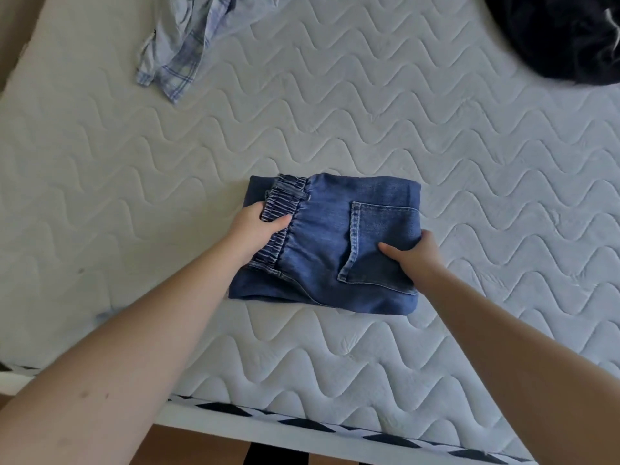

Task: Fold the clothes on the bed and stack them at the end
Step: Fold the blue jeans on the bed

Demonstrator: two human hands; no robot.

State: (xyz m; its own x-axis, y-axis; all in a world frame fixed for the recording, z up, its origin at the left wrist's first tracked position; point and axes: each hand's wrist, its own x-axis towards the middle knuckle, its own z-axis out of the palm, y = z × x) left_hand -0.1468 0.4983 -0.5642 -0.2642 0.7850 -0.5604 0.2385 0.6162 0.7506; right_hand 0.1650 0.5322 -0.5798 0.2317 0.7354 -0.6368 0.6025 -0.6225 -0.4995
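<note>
Nearest the camera, two bare forearms reach out over the near edge of the mattress [369, 364], a white quilted surface with a wavy stitch.

At the end of the arms lies the pair of jeans [328, 243], folded down into a compact block with the elastic waistband and a back pocket facing up. It sits flat on the bed, in the middle of the view and a little in from the near edge.

The left hand [258, 226] grips the waistband side: the thumb lies on top of the gathered elastic and the fingers are tucked under the fold, closed on the denim. The right hand [414, 256] clamps the opposite, pocket side, its thumb pressed on the pocket panel and its fingers curled around the edge and out of sight beneath. Both hands look set to lift or shift the bundle, though whether it has left the mattress I cannot tell.

Farther off, a checked shirt [181, 48] lies crumpled near the far left, and a dark garment [557, 38] is heaped at the far right corner. Both are well apart from the jeans and unfolded.

My judgement: the jeans are essentially folded and need placing, no stack is visible yet, and at least two pieces remain to fold.
</note>
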